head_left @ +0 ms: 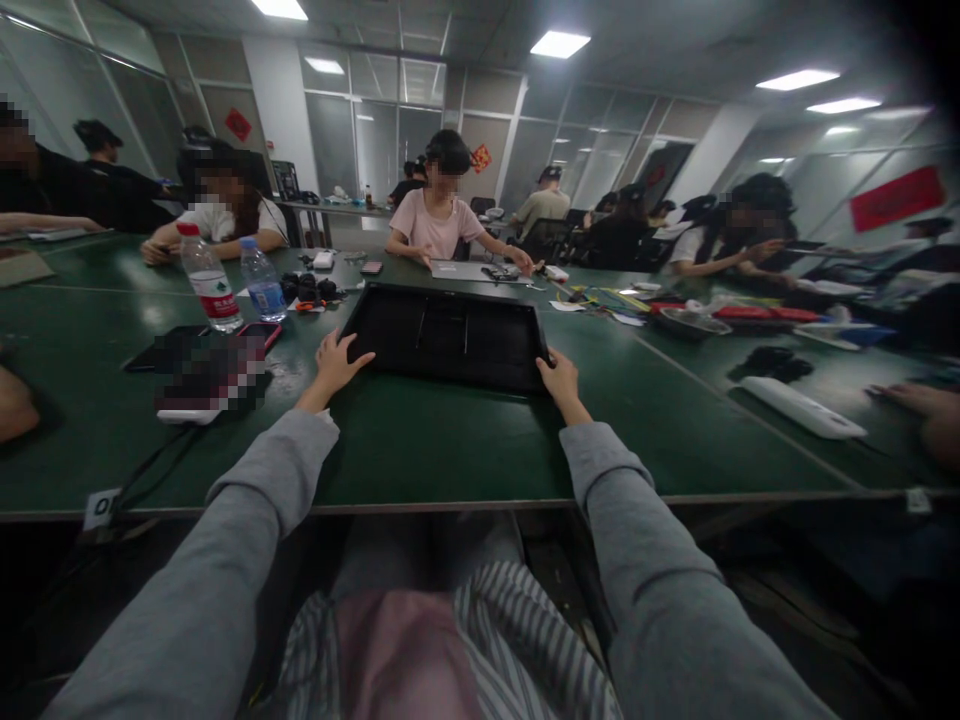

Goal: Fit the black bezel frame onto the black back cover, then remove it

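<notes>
A flat black tray lies on the green table, straight ahead of the person and a little way in from the near edge, with its long side facing them. Both arms reach out in grey sleeves so that the tray sits between the two hands. The left hand rests at the tray's near left corner, fingers spread and loose, the fingertips touching the rim without closing around it; the thumb points toward the tray's front edge. The right hand is at the near right corner, with its fingers curled over the rim there, so it appears to grip that corner, though the fingertips themselves are hidden behind the edge. The tray lies flat, not lifted at either end as far as can be seen. To the left of the left hand lie a couple of phones, well apart from the tray, and behind them stand two water bottles, one with a red label and one with a blue label. Beyond the tray's far edge a person in a pink shirt sits across the table with both hands on a grey sheet. To the right, away from the right hand, a long white object lies on the table.
</notes>
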A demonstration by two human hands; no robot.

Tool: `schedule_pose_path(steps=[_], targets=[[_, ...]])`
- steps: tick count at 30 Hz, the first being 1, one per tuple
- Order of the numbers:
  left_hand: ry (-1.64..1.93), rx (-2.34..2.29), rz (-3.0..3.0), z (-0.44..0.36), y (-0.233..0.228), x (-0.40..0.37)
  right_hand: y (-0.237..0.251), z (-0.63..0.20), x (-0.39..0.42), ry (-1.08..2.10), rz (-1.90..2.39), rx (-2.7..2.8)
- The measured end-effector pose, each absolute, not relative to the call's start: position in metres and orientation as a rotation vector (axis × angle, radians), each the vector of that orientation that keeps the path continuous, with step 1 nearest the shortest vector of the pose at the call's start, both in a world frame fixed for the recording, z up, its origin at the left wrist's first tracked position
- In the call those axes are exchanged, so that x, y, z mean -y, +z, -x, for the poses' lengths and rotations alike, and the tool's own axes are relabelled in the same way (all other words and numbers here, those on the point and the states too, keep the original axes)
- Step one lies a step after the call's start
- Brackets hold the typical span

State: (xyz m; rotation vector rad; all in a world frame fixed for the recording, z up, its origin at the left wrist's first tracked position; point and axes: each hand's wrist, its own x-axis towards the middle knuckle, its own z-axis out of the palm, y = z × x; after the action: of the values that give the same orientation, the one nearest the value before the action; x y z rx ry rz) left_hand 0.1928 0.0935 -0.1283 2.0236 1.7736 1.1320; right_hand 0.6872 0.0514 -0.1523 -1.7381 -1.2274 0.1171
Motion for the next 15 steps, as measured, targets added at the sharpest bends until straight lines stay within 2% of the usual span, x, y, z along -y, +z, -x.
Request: schedule_pose_path(steps=[4, 10, 15], targets=[[1.172, -1.772, -1.791, -0.185, -0.129, -0.102, -0.158, -0.696, -0.059, 0.122, 1.704, 1.175], [1.186, -1.777, -1.770, -0.177, -0.136, -0.112, -0.162, -0.716, -0.073, 0.409, 1.632, 1.027], [1.060, -1.828, -1.885, -0.181, -0.135, -0.109, -0.163, -0.719, -0.070, 0.272, 1.711, 1.132]])
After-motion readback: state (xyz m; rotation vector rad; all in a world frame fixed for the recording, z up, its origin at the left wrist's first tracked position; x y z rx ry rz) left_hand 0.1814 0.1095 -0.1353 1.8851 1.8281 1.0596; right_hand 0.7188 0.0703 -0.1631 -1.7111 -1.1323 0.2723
